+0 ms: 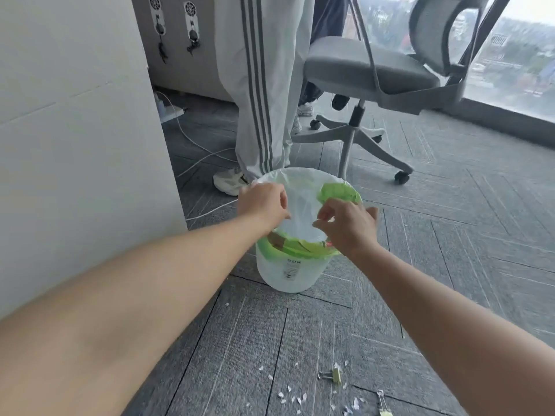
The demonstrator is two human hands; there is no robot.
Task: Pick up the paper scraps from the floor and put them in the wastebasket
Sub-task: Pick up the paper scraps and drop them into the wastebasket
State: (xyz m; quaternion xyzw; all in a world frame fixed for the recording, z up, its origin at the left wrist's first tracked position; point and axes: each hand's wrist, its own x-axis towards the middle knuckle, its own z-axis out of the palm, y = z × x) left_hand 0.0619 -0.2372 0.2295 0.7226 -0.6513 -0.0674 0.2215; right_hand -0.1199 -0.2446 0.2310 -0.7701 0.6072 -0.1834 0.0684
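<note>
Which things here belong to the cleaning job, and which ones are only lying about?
Job: paper scraps on the floor; lined wastebasket; left hand and right hand above it.
Lying about: two binder clips among the scraps; office chair; white cables.

Bright, even daylight comes from the window (516, 49) at the upper right, where the view outside looks pale and hazy. Shadows are soft and faint: a light shade lies on the floor (450, 235) under the office chair (360, 70) and at the base of the wastebasket (285, 274). The wide-angle lens bends straight lines near the edges and swells the left forearm (120, 310) in the bottom corner. The whole picture is slightly soft. The left hand (264, 205) and right hand (350, 228) have smeared outlines, and the paper scraps (288, 391) are featureless white flecks.
</note>
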